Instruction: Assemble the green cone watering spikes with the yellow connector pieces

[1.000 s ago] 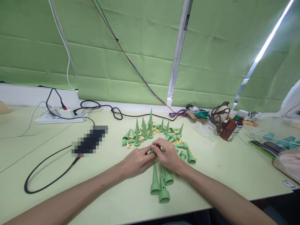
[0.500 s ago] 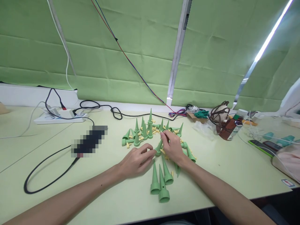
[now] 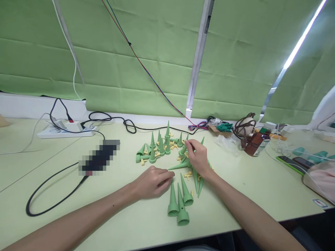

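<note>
Green plastic cones lie and stand on the pale green table (image 3: 235, 195). Several upright cones (image 3: 160, 148) stand at the back, and three cones (image 3: 180, 204) lie near the front edge. Small yellow fittings (image 3: 187, 175) are scattered among them. My left hand (image 3: 154, 181) rests on the table with its fingers curled together, just left of the tip of a lying cone (image 3: 180, 166). My right hand (image 3: 199, 159) reaches into the pile, with its fingertips pinched near an upright cone (image 3: 183, 150). What either hand holds is too small to tell.
A white power strip (image 3: 66, 129) and a black cable (image 3: 52, 198) lie at the left beside a blurred dark object (image 3: 99, 158). A brown bottle (image 3: 258, 144), phones (image 3: 295, 164) and clutter fill the right. Green blinds hang behind.
My right hand has left my left hand and moved back and right into the pile. A cone now lies between the hands. My left hand has stayed put.
</note>
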`<state>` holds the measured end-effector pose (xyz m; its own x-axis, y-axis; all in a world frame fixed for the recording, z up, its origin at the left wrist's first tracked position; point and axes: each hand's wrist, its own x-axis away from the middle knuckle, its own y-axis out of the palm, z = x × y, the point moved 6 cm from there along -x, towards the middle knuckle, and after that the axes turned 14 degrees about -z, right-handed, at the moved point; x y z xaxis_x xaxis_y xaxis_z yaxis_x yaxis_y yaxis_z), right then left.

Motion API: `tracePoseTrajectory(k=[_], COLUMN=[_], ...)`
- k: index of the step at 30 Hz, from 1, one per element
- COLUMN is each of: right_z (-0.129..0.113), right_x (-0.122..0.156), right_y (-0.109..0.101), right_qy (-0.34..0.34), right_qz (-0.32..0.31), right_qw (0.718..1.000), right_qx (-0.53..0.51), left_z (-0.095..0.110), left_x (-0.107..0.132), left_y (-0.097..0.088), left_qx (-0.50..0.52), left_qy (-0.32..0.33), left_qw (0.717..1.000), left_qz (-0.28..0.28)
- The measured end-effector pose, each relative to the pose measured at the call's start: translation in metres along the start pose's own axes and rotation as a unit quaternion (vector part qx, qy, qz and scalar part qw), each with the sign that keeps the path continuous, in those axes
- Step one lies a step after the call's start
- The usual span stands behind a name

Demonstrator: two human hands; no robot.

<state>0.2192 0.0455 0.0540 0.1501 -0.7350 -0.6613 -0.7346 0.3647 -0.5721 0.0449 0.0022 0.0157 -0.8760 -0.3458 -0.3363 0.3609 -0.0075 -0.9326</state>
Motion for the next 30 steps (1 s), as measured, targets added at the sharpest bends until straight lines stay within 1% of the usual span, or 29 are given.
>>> tracePoseTrajectory(k=[3,7,13,18,25,30], right_z=[0.012,0.018,0.022,0.026,0.025,0.023], right_x=[-0.004,-0.006,-0.006,-0.006,-0.001,0.001], right_y=[0.007,0.017,0.024,0.028,0.036,0.038], right_qy=[-0.007,-0.018,-0.013,0.005,0.031,0.030], right_qz=[-0.044,-0.092,-0.122,-0.157,-0.213,-0.224], right_qw=[0.999,0.995,0.992,0.987,0.976,0.974], right_qx=[0.009,0.014,0.027,0.040,0.007,0.026], left_z=[0.001,0.002,0.001,-0.002,-0.001,-0.002], left_x=[-0.001,-0.002,-0.002,-0.002,-0.004,-0.004], left_y=[-0.001,-0.003,-0.002,0.002,0.001,0.001], left_qx=[0.004,0.018,0.026,0.024,0.018,0.012], left_qy=[0.003,0.002,-0.002,-0.019,-0.018,-0.024], left_qw=[1.000,1.000,1.000,0.999,0.999,0.998], left_qz=[0.004,0.005,-0.002,-0.029,-0.032,-0.049])
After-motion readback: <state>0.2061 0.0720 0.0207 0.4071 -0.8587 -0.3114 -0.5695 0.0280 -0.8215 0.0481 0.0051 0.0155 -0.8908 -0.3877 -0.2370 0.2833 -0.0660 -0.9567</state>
